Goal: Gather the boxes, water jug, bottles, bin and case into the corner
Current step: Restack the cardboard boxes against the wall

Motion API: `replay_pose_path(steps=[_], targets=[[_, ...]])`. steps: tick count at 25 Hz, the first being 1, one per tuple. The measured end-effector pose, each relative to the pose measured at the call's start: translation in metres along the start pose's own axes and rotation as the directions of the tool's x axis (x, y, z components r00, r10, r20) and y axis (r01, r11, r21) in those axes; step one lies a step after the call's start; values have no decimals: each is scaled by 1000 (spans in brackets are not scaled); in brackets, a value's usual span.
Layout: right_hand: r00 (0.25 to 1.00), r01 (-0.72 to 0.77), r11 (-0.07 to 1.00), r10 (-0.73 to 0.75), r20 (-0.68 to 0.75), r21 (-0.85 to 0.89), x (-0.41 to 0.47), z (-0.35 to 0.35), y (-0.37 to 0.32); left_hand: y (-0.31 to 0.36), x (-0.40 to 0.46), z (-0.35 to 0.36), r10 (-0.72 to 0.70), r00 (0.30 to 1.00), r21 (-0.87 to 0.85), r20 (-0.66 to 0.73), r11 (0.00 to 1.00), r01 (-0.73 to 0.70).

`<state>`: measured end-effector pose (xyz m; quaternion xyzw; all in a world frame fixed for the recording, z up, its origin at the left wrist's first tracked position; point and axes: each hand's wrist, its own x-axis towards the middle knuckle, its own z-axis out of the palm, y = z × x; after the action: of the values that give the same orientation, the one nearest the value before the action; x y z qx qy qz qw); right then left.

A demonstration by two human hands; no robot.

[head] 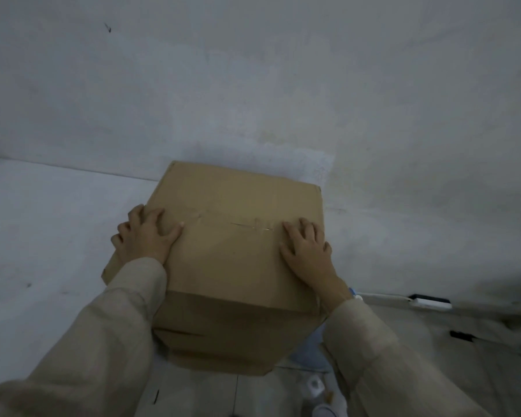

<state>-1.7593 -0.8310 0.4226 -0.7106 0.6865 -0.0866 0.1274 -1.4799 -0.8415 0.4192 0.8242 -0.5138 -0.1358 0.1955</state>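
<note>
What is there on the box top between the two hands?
Only bare cardboard box top with a taped seam running across it, between left hand and right hand, in the head view.

Dim, even light. Pale grey plaster wall [253, 70], scuffed and stained, small dark mark upper left. Lighter patch of paint [310, 164] low on wall. Tiled floor [211, 392], pale. White power strip [427, 303] lying along wall base at right.
</note>
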Motion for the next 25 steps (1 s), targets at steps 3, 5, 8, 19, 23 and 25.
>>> replay_pose_path(steps=[3,5,8,19,23,25], targets=[[966,126,991,-114,230,-37,-36,-4,-3,-1,-14,-2,-45,999,29,-5,999,45],[924,212,974,-172,343,-83,-61,-7,1,-1,-21,-6,-70,997,54,46,996,67],[926,231,957,-161,341,-174,-86,-11,16,-11,-35,-8,-121,988,89,98,990,112],[993,118,967,-114,-31,225,-131,13,43,-63,-127,-24,155,978,-326,136,940,-104],[989,127,911,-87,-119,393,-134,16,40,-72,-143,-11,204,943,-304,262,945,-120],[986,134,880,-74,-147,455,-137,24,43,-81,-149,3,169,924,-290,343,955,-67]])
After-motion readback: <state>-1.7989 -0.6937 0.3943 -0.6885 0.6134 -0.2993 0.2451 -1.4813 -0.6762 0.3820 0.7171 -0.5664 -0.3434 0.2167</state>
